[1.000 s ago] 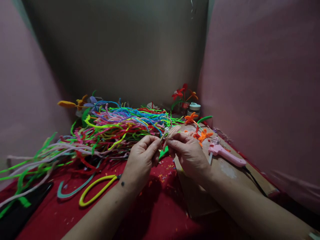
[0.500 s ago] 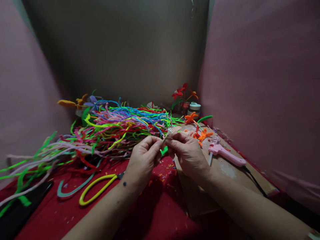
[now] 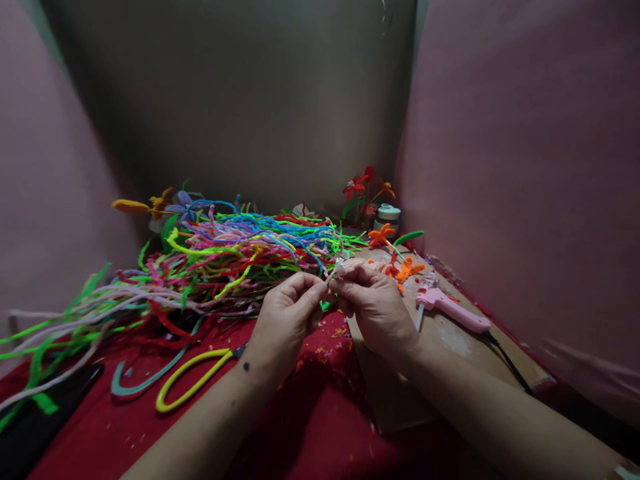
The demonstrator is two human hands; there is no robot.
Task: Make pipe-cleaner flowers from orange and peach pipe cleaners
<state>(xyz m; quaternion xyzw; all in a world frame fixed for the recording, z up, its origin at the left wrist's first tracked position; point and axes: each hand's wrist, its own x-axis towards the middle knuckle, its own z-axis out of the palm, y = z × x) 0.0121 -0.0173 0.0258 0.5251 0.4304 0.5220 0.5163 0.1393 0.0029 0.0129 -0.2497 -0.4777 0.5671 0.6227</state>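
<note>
Head: right hand [image 3: 375,303], jar [image 3: 388,215] perhaps labelled

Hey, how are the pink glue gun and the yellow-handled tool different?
The pink glue gun has a solid grip; the yellow-handled tool shows an open loop.
The glue gun trails a black cord; no cord shows on the tool.
The glue gun lies on a brown board, the tool on red cloth, its far end hidden by the left hand.
Both lie unheld.

Right hand [image 3: 373,300] partly hides pale piece [image 3: 339,265]; left hand [image 3: 287,310] hides end of yellow-handled tool [image 3: 205,379].
</note>
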